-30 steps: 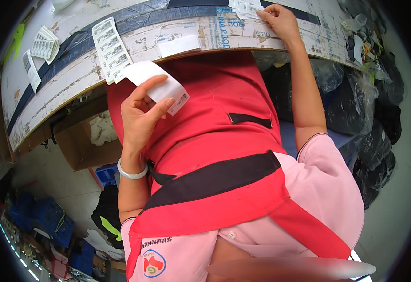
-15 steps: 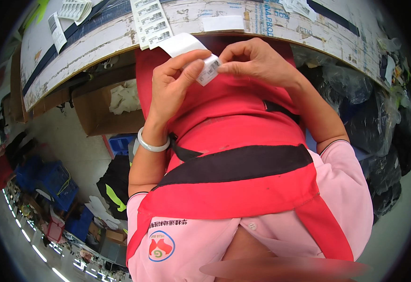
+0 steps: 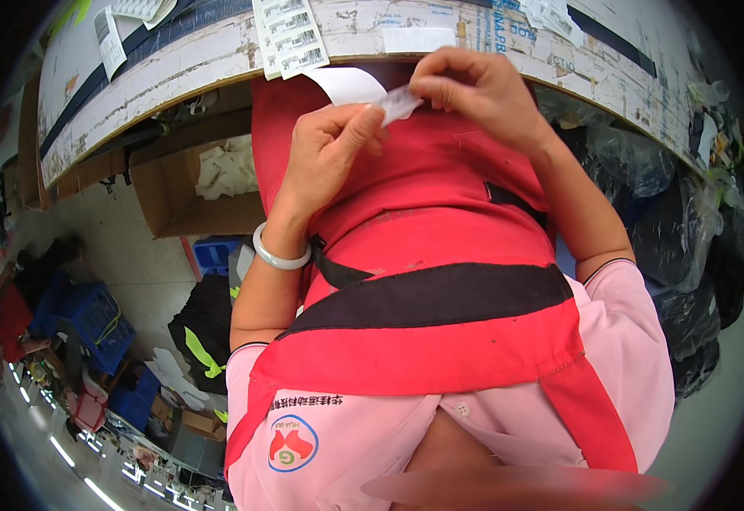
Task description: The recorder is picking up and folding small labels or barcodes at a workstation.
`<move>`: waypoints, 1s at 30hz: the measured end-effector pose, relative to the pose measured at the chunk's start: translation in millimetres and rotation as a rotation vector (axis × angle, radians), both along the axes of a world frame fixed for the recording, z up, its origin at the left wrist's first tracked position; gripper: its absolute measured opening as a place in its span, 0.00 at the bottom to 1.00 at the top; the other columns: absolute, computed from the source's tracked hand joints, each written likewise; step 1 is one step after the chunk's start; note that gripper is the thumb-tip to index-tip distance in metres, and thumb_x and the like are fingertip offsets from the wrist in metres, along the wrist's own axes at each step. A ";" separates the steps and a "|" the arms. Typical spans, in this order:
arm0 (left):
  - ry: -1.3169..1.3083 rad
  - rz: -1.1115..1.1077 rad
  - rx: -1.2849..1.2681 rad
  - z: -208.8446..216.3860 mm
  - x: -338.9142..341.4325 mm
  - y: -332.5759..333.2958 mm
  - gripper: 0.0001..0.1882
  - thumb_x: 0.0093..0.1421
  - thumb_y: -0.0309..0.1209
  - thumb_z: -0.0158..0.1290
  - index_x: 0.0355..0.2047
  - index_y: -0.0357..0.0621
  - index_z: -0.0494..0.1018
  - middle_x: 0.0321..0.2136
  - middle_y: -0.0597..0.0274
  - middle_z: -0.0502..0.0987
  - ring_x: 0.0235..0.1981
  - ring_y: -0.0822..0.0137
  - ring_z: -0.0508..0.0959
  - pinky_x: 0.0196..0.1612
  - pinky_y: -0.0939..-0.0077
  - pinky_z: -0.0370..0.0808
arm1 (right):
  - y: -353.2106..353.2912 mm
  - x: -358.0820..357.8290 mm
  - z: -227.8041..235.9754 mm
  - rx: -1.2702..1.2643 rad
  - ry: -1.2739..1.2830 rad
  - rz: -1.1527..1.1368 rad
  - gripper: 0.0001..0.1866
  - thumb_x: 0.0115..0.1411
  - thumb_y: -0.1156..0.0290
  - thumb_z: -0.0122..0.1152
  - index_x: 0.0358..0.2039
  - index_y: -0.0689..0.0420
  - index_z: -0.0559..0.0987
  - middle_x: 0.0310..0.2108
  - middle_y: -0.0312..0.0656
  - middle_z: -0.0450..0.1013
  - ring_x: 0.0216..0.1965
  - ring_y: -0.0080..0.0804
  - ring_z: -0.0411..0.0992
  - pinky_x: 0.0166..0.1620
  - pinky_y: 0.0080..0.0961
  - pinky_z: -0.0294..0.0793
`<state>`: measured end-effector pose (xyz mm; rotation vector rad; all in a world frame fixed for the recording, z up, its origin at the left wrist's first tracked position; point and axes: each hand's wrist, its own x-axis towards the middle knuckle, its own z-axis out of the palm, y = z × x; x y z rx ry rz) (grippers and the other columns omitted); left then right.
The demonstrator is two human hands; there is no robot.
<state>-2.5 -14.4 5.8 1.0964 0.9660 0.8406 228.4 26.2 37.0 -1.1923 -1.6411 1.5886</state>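
Note:
A white strip of printed labels point(image 3: 351, 83) curves down from the table edge to my left hand point(image 3: 331, 153), whose thumb and fingers are closed on it. Between my two hands a small label point(image 3: 398, 105) stretches out, blurred by motion. My right hand point(image 3: 483, 92) pinches its far end between thumb and forefinger. Whether that label is still joined to the strip is hard to see. Both hands hover over the red apron point(image 3: 423, 170) on my lap, just short of the table. Sheets of barcode labels point(image 3: 294, 38) lie at the table edge, beyond my left hand.
The worn table point(image 3: 193, 60) spans the far side, with a blank white slip point(image 3: 419, 40) and loose labels point(image 3: 554, 20) on it. Below left stands a cardboard box point(image 3: 168, 192) holding white scraps. Plastic-wrapped bags point(image 3: 670, 221) crowd the right. Far left are a blue crate point(image 3: 100, 319) and another person point(image 3: 8, 315).
My right hand has drawn up and away from the left, pulling the label out between them. My left hand has shifted slightly right and nearer. The view has tilted a little.

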 end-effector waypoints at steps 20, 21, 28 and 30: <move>-0.012 -0.021 -0.022 -0.4 6.3 -0.6 0.18 0.68 0.39 0.50 0.38 0.35 0.81 0.29 0.62 0.81 0.24 0.77 0.75 0.24 0.83 0.73 | 45.9 15.4 -15.6 -0.194 -0.024 -0.277 0.07 0.62 0.71 0.60 0.33 0.63 0.77 0.24 0.38 0.75 0.21 0.20 0.73 0.24 0.14 0.72; -0.009 -0.024 -0.015 -0.2 6.6 -0.4 0.18 0.68 0.39 0.50 0.38 0.35 0.81 0.29 0.62 0.81 0.25 0.77 0.75 0.24 0.83 0.73 | 45.9 14.3 -14.8 -0.194 -0.023 -0.278 0.07 0.62 0.71 0.60 0.33 0.63 0.77 0.24 0.38 0.75 0.21 0.20 0.73 0.24 0.14 0.72; -0.013 -0.043 -0.011 -0.5 7.2 0.1 0.18 0.68 0.39 0.50 0.38 0.35 0.81 0.30 0.62 0.80 0.25 0.76 0.75 0.24 0.83 0.73 | 45.9 11.7 -12.2 -0.191 -0.081 -0.286 0.07 0.61 0.71 0.60 0.32 0.62 0.76 0.23 0.37 0.74 0.21 0.20 0.72 0.24 0.15 0.72; -0.009 -0.047 -0.010 -0.6 7.5 0.0 0.18 0.68 0.38 0.50 0.38 0.35 0.80 0.30 0.62 0.80 0.25 0.76 0.75 0.25 0.83 0.73 | 45.6 11.5 -12.2 -0.190 -0.082 -0.284 0.07 0.61 0.71 0.60 0.32 0.62 0.76 0.23 0.37 0.74 0.21 0.21 0.72 0.24 0.15 0.72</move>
